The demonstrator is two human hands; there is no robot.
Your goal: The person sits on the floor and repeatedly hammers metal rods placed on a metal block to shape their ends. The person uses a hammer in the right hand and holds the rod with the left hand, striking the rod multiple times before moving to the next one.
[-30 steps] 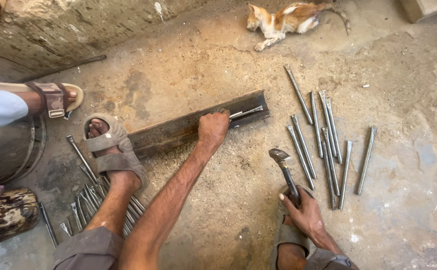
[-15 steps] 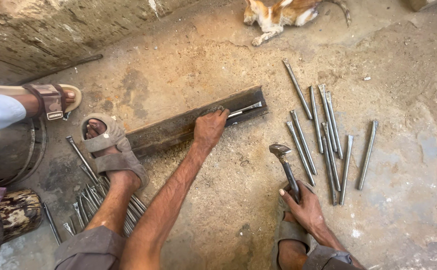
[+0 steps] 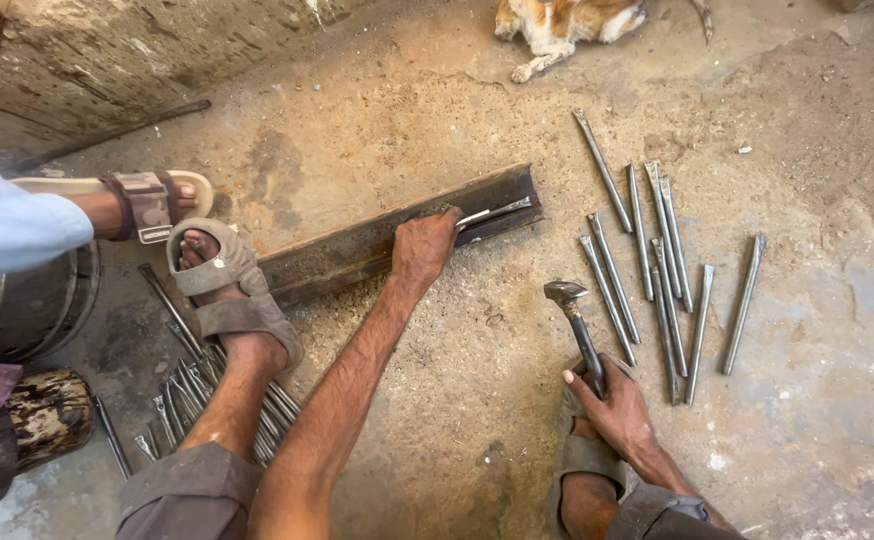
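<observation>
My left hand (image 3: 425, 246) rests on a dark steel rail (image 3: 357, 250) lying on the ground and holds a thin metal rod (image 3: 485, 213) on top of it. The rod's shiny end sticks out toward the rail's right end. My right hand (image 3: 612, 402) grips the handle of a hammer (image 3: 577, 320), its head raised a little above the dirt floor, right of the rail. My left foot in a grey sandal (image 3: 225, 290) presses on the rail's left part.
Several finished metal rods (image 3: 657, 260) lie in a row to the right. A pile of more rods (image 3: 187, 400) lies under my left leg. Another person's sandalled foot (image 3: 142, 200) is at the left. A cat (image 3: 567, 20) lies at the top. A wooden log (image 3: 47, 415) sits at the lower left.
The view shifted so the cat sits higher in the frame. My hands, the rod and the hammer keep nearly the same places.
</observation>
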